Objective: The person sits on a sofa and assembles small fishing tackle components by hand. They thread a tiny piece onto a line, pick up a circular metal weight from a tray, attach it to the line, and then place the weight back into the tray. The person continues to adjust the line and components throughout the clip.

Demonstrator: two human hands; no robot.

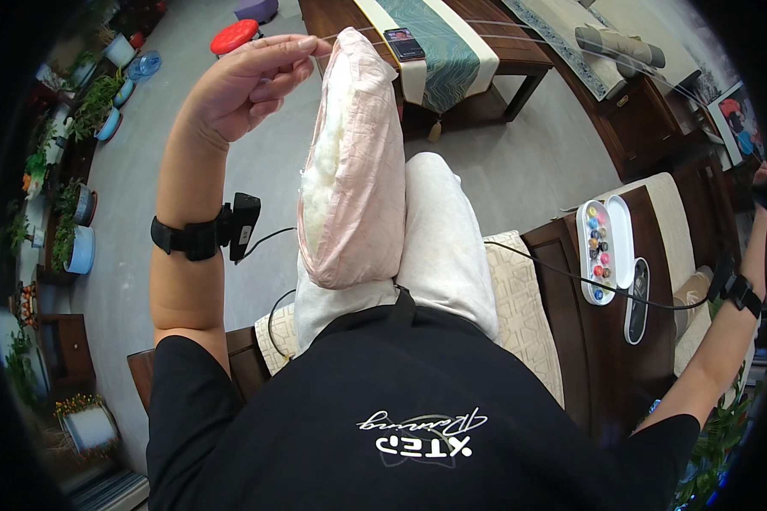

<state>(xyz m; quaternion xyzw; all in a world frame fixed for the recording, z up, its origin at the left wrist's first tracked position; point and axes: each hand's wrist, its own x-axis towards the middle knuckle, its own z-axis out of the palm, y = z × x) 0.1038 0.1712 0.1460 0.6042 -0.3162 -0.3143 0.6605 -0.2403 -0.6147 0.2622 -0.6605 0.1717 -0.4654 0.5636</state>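
A pink fabric cushion [362, 187] lies lengthwise on my lap, its long side seam open and white stuffing [320, 200] showing through the gap. At the cushion's far tip, my left hand [260, 81] is closed, with the thumb and forefinger pinching the edge of the fabric. From near that tip, thin pale thread [520, 36] stretches across to the right. My right arm reaches far out to the right. Of my right hand [764, 180] only a dim part shows at the picture's rim; its fingers and anything in them are hidden.
On the wooden bench [584, 358] to my right lie an open white case of colourful thread spools [599, 247] and a small oval case [637, 302]. Ahead stands a wooden table [520, 64] with a runner [443, 55] and phone [404, 44]. Cables [562, 271] trail from both arm bands.
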